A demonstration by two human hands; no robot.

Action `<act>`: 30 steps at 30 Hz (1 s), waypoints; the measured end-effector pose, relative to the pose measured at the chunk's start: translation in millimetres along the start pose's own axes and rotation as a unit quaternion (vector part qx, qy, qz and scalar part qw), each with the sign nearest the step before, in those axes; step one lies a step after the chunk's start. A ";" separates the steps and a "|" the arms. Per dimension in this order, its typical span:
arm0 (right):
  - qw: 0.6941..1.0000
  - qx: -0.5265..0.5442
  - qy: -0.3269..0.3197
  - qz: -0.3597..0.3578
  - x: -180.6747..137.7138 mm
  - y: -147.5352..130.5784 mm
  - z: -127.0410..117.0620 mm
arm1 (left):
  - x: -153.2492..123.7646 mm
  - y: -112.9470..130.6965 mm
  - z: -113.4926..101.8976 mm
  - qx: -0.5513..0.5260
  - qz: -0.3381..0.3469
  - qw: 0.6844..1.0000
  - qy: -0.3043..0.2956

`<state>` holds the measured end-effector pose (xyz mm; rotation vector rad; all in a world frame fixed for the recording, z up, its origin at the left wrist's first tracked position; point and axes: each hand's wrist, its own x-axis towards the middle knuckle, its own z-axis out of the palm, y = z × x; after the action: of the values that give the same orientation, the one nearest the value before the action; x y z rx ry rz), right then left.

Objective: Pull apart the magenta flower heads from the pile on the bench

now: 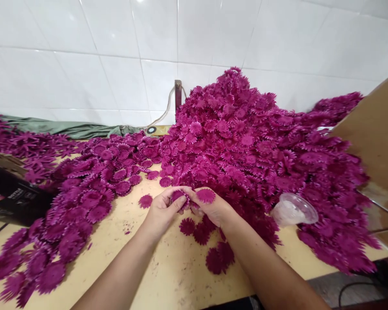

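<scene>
My left hand (161, 212) and my right hand (213, 209) meet above the pale wooden table (168, 267), at the foot of a big heap of magenta fabric flower heads (245, 137). Both hands are closed in a pinch. The left fingers grip a magenta flower head (177, 196). The right fingers hold another flower head (206, 195), which lies over the knuckles. The two pieces touch between my fingertips. Several loose flower heads (213, 245) lie on the table just under my right wrist.
A lower spread of flower heads (84, 193) covers the table's left side. A clear plastic cup (292, 209) lies on its side at the right. A cardboard box flap (375, 137) rises at the far right; a dark box (13, 200) sits left. White tiled wall behind.
</scene>
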<state>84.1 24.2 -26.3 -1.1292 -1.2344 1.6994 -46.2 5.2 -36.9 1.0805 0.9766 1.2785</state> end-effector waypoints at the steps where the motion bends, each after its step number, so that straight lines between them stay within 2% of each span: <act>1: 1.000 -0.001 -0.009 -0.002 0.0 0.4 1.4 | 0.5 -0.5 -0.3 -0.005 0.007 1.000 0.005; 11: 0.998 0.057 -0.005 -0.015 3.1 11.6 5.1 | 1.6 -0.7 10.4 -0.035 0.026 0.998 0.048; 15: 0.994 0.108 -0.029 -0.021 1.4 -0.5 -8.2 | 6.4 -3.7 1.9 -0.076 0.005 0.990 0.116; 17: 0.991 0.133 -0.017 -0.028 0.2 -10.9 -19.7 | 8.9 -3.8 -5.3 -0.094 -0.010 0.985 0.144; 20: 0.989 0.137 0.040 -0.037 -2.8 -22.1 -33.5 | 9.6 -3.2 -8.9 -0.087 -0.019 0.989 0.119; 25: 0.996 0.014 0.082 -0.017 -9.3 -23.3 -33.1 | 4.5 -4.6 3.2 -0.022 -0.025 0.999 0.039; 30: 0.990 -0.064 0.098 -0.073 -7.2 -23.4 -28.3 | 1.9 -4.5 3.1 -0.025 -0.051 0.998 0.040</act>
<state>114.6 32.6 -6.4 -1.2177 -1.2821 1.3834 -42.1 6.9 -40.5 0.9360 1.0413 1.2629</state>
